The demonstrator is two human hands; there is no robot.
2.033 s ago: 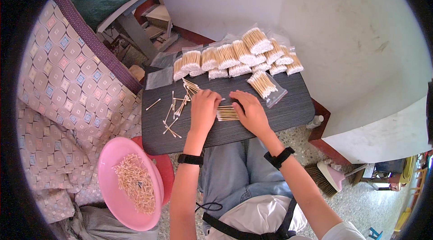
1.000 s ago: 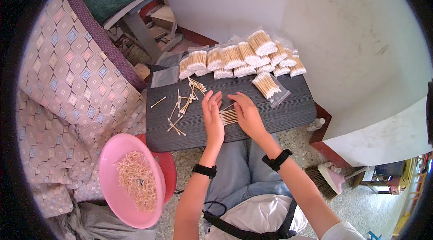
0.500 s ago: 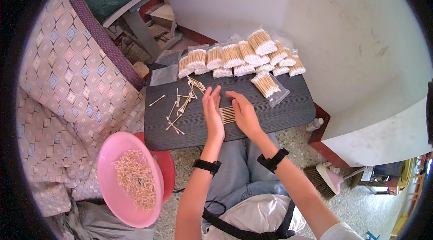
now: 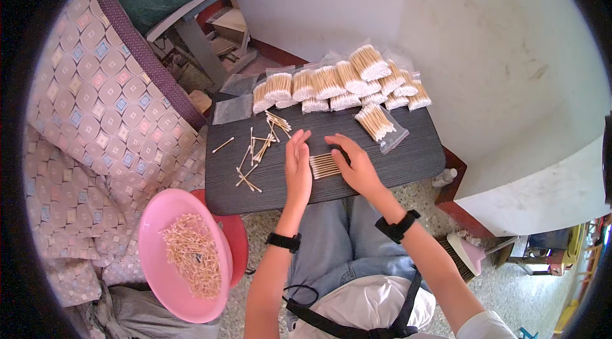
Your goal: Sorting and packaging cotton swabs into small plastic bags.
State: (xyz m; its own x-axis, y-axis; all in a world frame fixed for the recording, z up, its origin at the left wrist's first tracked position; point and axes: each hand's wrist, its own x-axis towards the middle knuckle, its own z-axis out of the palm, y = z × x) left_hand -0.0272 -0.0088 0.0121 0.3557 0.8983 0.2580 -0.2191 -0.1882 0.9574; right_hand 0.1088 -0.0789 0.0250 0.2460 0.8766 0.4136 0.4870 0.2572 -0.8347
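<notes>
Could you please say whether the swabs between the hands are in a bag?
No, the swabs lie bare in a row on the table.

- Cotton swab row (image 4: 325, 166): pale sticks, white tips.
- Arrangement: parallel, side by side; left tips roughly aligned, right ends hidden.
- Pose: flat, crosswise on dark counter (image 4: 417, 157), nearer its front edge.

Swab row (image 4: 325, 165) on table (image 4: 411, 160), filled bags (image 4: 328, 82) behind, loose swabs (image 4: 262, 148) left
</notes>
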